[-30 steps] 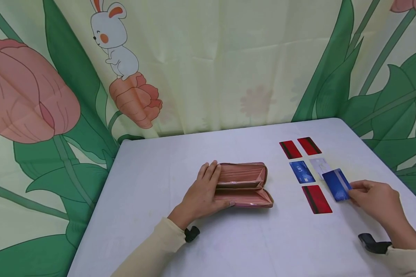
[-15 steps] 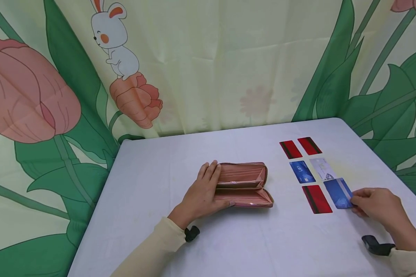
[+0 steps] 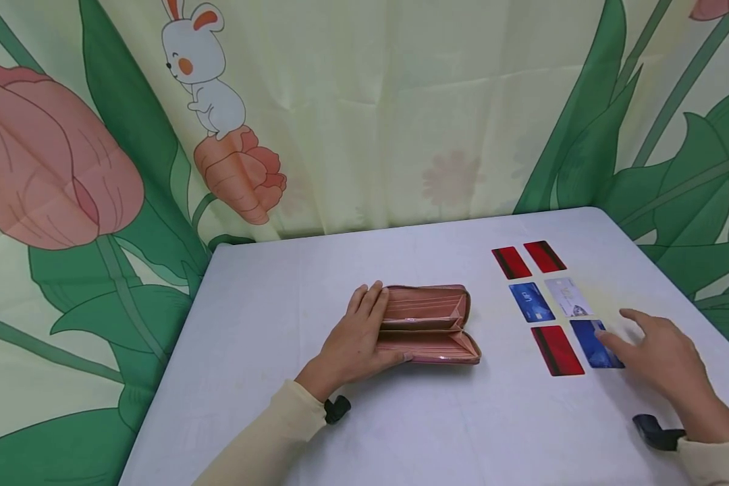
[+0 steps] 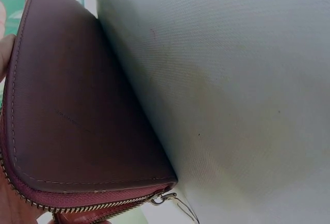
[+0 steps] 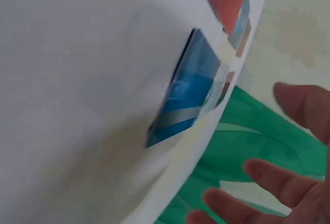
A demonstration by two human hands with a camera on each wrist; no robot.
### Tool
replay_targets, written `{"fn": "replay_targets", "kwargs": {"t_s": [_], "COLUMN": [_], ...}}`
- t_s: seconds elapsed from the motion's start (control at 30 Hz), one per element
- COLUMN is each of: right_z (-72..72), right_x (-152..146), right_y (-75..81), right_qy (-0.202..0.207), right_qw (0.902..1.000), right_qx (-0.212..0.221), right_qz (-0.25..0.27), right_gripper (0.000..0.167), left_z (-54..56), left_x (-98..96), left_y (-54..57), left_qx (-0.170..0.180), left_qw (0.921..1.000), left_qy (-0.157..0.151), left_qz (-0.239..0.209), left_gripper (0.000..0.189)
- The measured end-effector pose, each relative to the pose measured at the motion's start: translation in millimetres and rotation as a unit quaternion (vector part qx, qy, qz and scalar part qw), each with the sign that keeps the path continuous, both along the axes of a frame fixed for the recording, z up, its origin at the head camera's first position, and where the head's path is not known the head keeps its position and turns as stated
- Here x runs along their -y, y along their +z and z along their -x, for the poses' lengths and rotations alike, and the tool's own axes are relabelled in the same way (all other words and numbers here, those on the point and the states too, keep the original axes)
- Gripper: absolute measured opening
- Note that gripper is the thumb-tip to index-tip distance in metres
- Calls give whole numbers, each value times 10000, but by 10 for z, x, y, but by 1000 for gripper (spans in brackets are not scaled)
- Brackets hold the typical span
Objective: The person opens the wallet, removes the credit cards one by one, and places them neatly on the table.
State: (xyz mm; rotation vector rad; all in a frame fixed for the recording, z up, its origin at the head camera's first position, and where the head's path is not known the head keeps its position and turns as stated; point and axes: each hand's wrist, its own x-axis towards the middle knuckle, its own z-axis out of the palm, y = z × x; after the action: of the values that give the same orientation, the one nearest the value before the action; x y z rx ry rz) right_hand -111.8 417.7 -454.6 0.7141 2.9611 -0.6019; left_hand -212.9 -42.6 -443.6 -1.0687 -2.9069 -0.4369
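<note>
In the head view a pink zip-around wallet (image 3: 428,324) stands spread apart at the table's middle, its pleated pockets showing. My left hand (image 3: 355,341) holds its left end, fingers over the far side and thumb along the near rim. The left wrist view shows the wallet's dark outer cover (image 4: 77,105) and its metal zip pull (image 4: 165,198). My right hand (image 3: 662,354) hovers over a dark blue card (image 3: 594,343), thumb and fingers spread apart and holding nothing. That blue card (image 5: 188,90) lies flat on the cloth in the right wrist view, apart from the fingers.
Left of the dark blue card lies a red card (image 3: 557,351) with a black stripe. Beyond are a blue card (image 3: 531,302), a pale card (image 3: 568,297) and two more red cards, the nearer-left red card (image 3: 511,262) among them. A white cloth covers the table (image 3: 249,324).
My right hand has moved the dark blue card nearer, laid it below the pale card and let go. Its fingers have spread and lifted off. My left hand and the wallet stay put.
</note>
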Motion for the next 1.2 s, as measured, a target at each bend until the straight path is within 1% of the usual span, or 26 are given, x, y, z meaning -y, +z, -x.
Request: {"fn": "replay_targets", "kwargs": {"t_s": [0.07,0.13,0.3,0.53,0.7,0.77,0.87,0.93,1.0,1.1,1.2], "right_z": [15,37,95,177,233,272,328,359,381,423,484], "right_x": [54,117,294,562,772,863,1022,1132,1251,1423,1597], "right_y": [25,59,176,317,414,455,504,522,529,505,454], "right_qy": [175,317,653,1138,1477,1673,2078,2408,2728,3147,3453], "right_qw": [9992,9975,9930,9854,9804,9775,9704,9623,9537,9411,9315], "right_qx": [-359,-631,-982,-1257,-1305,-1288,-1216,-1213,-1186,-1146,-1034], "right_qz": [-55,-77,-108,-153,-33,37,209,351,450,474,492], "right_gripper": [91,98,102,108,114,116,119,119,119,119,120], "left_z": [-2,-3,-6,-6,-1,5,11,12,12,10,9], "left_x": [1,0,1,9,15,19,26,31,33,31,35], "left_y": [6,10,19,43,64,72,80,82,78,67,61], "left_qx": [3,9,26,-31,-52,-33,-7,10,-49,-180,-332], "left_qw": [10000,10000,9999,9999,9998,9998,10000,10000,10000,9997,9991], "left_qy": [0,-6,-12,-63,-59,-46,-24,-10,-18,-46,-60], "left_qz": [10,38,97,158,195,171,93,24,-44,-158,-274], "left_gripper": [114,113,114,116,117,116,115,116,117,117,116]}}
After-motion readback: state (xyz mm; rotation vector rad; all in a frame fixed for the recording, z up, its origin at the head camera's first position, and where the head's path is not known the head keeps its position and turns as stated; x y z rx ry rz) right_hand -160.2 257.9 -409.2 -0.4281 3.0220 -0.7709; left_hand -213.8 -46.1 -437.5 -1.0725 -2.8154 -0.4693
